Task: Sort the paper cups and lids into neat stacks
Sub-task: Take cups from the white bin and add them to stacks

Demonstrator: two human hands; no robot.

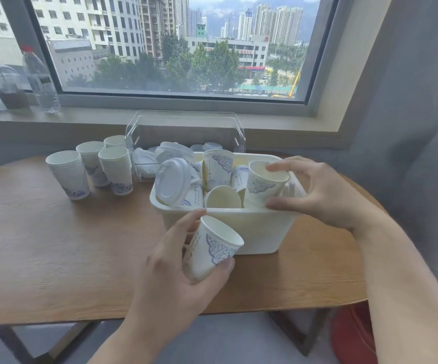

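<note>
My left hand [175,261] grips a white paper cup with a blue pattern [214,248], tilted, in front of the cream bin [254,232]. My right hand [325,190] pinches a second patterned cup [263,183] at the bin's right end, fingers on its rim and thumb low on its side. Inside the bin lie several loose cups [217,166] and a white lid [173,181] leaning on edge. Several stacks of cups [68,174] stand on the table to the left. A clear plastic box [186,132] behind the bin holds white lids [175,151].
The wooden table [55,245] ends at its front edge below my hands. On the window sill at the left stand a plastic water bottle [40,80] and a lidded drink cup with a straw [7,88]. A grey curtain [409,127] hangs on the right.
</note>
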